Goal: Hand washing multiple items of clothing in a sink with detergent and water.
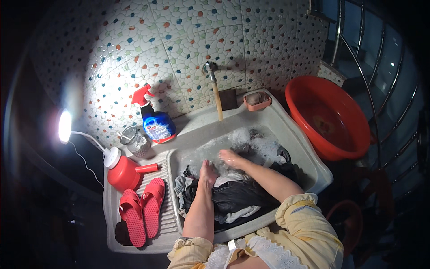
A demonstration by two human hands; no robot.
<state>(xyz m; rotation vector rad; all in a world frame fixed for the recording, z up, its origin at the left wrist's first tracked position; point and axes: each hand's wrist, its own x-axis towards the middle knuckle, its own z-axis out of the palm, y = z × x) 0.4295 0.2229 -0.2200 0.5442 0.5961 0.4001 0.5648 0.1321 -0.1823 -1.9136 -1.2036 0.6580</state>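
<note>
A grey stone laundry sink lies before me, its basin holding cloudy, sudsy water. Both of my hands are at the water near the basin's middle, with no item visible in either. My left hand points away from me, beside the soaked clothes. Close by on its right, my right hand reaches leftward, its fingers slightly blurred. Black wet clothing and pale grey cloth are heaped at the near side. A tap with a tan hose hangs over the basin's far side.
Pink slippers rest on the ribbed washboard. Behind them are a red plastic dipper bearing a lit lamp, a cup and a blue spray bottle. A soap dish and red basin stand right.
</note>
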